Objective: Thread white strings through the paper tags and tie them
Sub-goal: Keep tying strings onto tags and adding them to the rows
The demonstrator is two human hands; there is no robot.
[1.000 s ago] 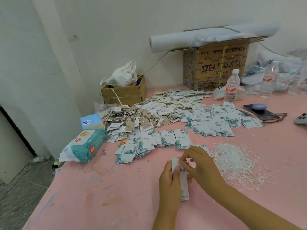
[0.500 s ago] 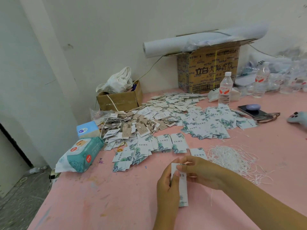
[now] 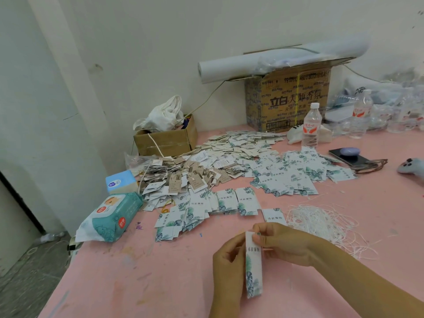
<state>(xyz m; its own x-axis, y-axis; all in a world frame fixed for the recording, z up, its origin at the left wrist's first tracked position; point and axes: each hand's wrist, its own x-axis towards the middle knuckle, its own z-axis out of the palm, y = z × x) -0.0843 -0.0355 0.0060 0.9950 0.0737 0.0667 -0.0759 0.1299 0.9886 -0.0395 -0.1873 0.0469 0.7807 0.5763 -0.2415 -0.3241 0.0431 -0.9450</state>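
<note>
Threading looks the step in hand: the left hand [image 3: 227,267] grips the leaf-printed paper tag [image 3: 253,267], upright at six o'clock, and the right hand [image 3: 284,243] pinches its top, knuckles curled. Any string there is too fine to see. Next: pull through, then knot. Spare white strings [image 3: 321,223] lie at two o'clock.

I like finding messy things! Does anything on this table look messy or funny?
Yes. The white strings lie in a tangled heap beside the right hand, with loose ends straggling over the pink table. The paper roll lies across the big cardboard box, overhanging its left side.
</note>
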